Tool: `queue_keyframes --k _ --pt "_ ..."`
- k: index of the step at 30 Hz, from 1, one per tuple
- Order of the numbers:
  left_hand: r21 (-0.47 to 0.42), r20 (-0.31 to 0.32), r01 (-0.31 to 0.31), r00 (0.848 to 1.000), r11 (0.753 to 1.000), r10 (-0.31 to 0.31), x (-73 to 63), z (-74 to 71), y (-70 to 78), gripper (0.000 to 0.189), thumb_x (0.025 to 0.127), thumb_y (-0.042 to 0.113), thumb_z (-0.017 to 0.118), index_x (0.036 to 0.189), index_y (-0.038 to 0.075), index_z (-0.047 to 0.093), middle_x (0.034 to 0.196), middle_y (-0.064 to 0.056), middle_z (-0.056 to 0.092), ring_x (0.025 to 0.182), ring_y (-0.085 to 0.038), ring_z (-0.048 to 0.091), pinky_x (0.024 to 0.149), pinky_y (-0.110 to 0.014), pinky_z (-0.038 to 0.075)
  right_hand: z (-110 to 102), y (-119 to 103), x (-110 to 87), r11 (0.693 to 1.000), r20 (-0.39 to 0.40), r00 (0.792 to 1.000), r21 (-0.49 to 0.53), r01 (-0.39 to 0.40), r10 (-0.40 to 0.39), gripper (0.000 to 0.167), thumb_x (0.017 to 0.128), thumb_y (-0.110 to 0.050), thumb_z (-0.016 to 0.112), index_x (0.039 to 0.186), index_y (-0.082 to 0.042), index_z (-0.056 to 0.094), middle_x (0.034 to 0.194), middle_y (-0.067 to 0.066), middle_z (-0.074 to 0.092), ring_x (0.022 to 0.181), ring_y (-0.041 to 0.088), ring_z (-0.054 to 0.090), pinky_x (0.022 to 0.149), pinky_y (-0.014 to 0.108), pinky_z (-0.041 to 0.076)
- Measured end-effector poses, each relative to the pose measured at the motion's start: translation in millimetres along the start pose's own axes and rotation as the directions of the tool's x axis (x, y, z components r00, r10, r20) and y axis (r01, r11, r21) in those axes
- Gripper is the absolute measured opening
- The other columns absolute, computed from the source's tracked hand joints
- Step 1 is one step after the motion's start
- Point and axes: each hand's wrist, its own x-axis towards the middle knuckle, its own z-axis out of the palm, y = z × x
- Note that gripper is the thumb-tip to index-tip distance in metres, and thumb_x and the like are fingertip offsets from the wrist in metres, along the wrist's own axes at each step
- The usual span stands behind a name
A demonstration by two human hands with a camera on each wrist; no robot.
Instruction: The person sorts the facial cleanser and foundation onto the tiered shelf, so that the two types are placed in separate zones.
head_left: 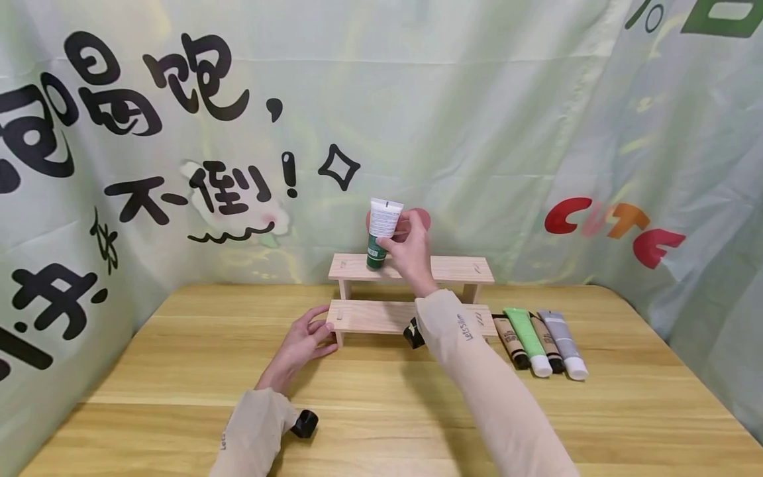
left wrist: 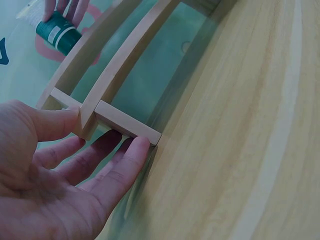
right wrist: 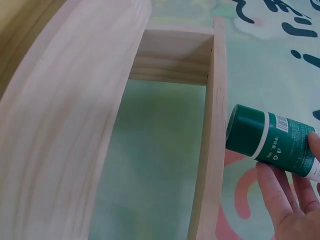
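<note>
My right hand (head_left: 411, 245) pinches a green and white squeeze tube (head_left: 383, 222) between thumb and fingers, cap down. It is upright with a slight lean at the left part of the upper step of a two-step wooden shelf (head_left: 369, 317). In the right wrist view the tube's green cap (right wrist: 245, 129) is right by the step's edge; whether it touches the wood I cannot tell. My left hand (head_left: 303, 348) holds the left end of the lower step. In the left wrist view its thumb (left wrist: 55, 122) lies at the board's corner and its fingers against the leg (left wrist: 127, 120).
Right of the shelf, several tubes lie side by side on the wooden table (head_left: 179, 371): a brown one (head_left: 509, 339), a light green one (head_left: 527, 338), another brown one (head_left: 545, 341) and a grey one (head_left: 561, 341). A printed curtain (head_left: 489, 132) hangs behind.
</note>
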Motion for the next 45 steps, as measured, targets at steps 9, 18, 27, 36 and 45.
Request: queue_keyframes --k 9,18,27,36,45 --pt "-0.018 -0.002 -0.001 1.000 1.000 0.001 2.5 0.4 -0.3 0.047 0.106 -0.003 0.046 0.152 0.000 0.038 0.133 -0.029 0.056 0.113 -0.035 0.061 0.089 -0.043 0.059 14 -3 -2.0 0.999 0.050 0.999 -0.044 0.013 -0.011 0.043 0.085 0.011 0.076 0.120 0.002 0.053 0.111 0.024 0.067 0.099 0.035 0.066 0.091 0.043 0.056" --pt "-0.007 0.002 -0.008 1.000 1.000 0.008 0.0 1.0 1.0 0.045 0.107 -0.001 0.046 0.151 -0.001 0.038 0.132 -0.029 0.056 0.113 -0.036 0.061 0.090 -0.046 0.058 19 -2 -4.0 0.997 0.067 0.998 -0.066 0.025 -0.021 0.042 0.087 0.007 0.076 0.122 0.001 0.054 0.115 0.021 0.066 0.100 0.034 0.066 0.093 0.041 0.056" --pt "-0.003 -0.006 0.002 1.000 1.000 -0.002 1.4 1.2 0.1 0.046 0.106 -0.003 0.045 0.152 0.000 0.038 0.132 -0.030 0.056 0.112 -0.036 0.061 0.090 -0.046 0.058 14 0 -5.1 0.995 0.125 0.992 -0.101 -0.013 0.026 0.041 0.090 0.003 0.076 0.124 0.002 0.052 0.117 0.021 0.066 0.104 0.033 0.065 0.090 0.041 0.057" --pt "0.012 -0.005 0.004 1.000 1.000 -0.004 1.9 -0.1 1.6 0.046 0.107 -0.003 0.044 0.152 -0.001 0.037 0.134 -0.031 0.055 0.114 -0.037 0.060 0.089 -0.044 0.059 -14 9 -2.3 0.995 0.145 0.986 -0.080 -0.066 0.077 0.041 0.091 0.004 0.073 0.126 0.004 0.052 0.118 0.022 0.064 0.109 0.035 0.063 0.093 0.042 0.056" --pt "0.006 -0.002 0.002 1.000 1.000 -0.002 -1.4 0.8 1.0 0.046 0.107 -0.001 0.045 0.152 -0.001 0.037 0.135 -0.031 0.054 0.114 -0.038 0.060 0.089 -0.045 0.059 -39 9 3.1 0.979 0.202 0.959 0.007 -0.206 0.200 0.043 0.092 0.008 0.068 0.130 0.007 0.047 0.121 0.026 0.061 0.100 0.035 0.064 0.084 0.043 0.061"
